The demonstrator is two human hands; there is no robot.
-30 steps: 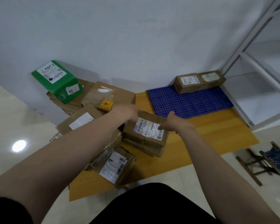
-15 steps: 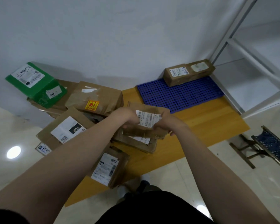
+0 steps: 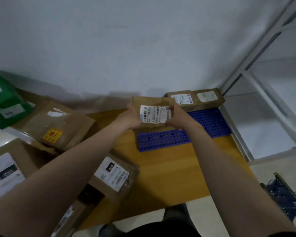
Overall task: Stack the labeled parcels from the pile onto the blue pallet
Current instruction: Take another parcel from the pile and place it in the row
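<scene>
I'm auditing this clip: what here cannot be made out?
Head view only.
Label text on the held parcel: too small, blurred.
Whether it touches the blue pallet: hidden by the parcel, left hand and right hand.
Left edge cuts off the green box.
Part of the rear parcel: behind the held parcel.

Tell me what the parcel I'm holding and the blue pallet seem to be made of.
Held parcel: matte brown cardboard, judging by its creased faces, with a white paper label. Blue pallet: probably moulded plastic, going by uniform colour and regular grid of holes.
</scene>
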